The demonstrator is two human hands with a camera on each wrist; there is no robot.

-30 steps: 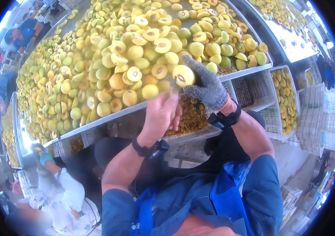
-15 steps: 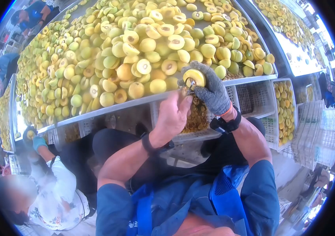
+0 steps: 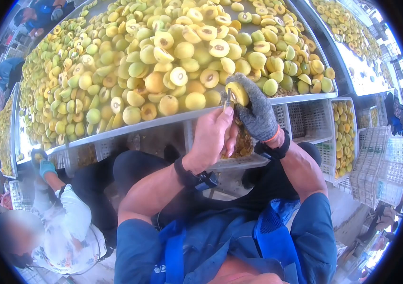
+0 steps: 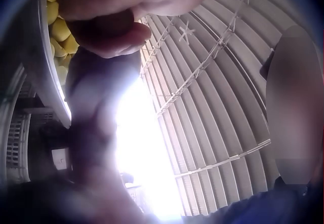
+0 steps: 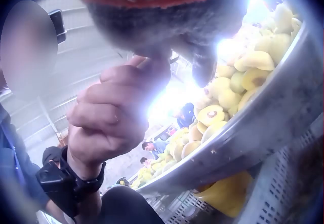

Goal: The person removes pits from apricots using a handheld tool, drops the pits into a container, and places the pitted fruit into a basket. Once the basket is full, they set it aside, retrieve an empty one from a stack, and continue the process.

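Note:
My bare left hand (image 3: 210, 135) grips a small metal-tipped pitting tool (image 3: 228, 98), its tip up against the cut side of a yellow peach half (image 3: 238, 92). My right hand (image 3: 258, 112), in a grey knit glove with an orange cuff, holds that half between fingers and thumb. Both hands are close together just over the table's near edge. In the left wrist view the bare fingers (image 4: 126, 39) are curled, with the tool out of sight. The right wrist view shows the glove above my left fist, and the fruit is hidden there.
A metal-edged table (image 3: 149, 124) bears a large heap of peach halves (image 3: 130, 71). Below its edge stands a crate of orange-brown pieces (image 3: 241, 144). Plastic crates (image 3: 305, 120) stand to the right, one filled with fruit (image 3: 344, 137). Another person (image 3: 64, 232) sits at the left.
The tool tip has come to the pit in the cut face, and the peach half has turned from face-up to tilted edge-on. Both hands appear slightly farther right as the view shifts.

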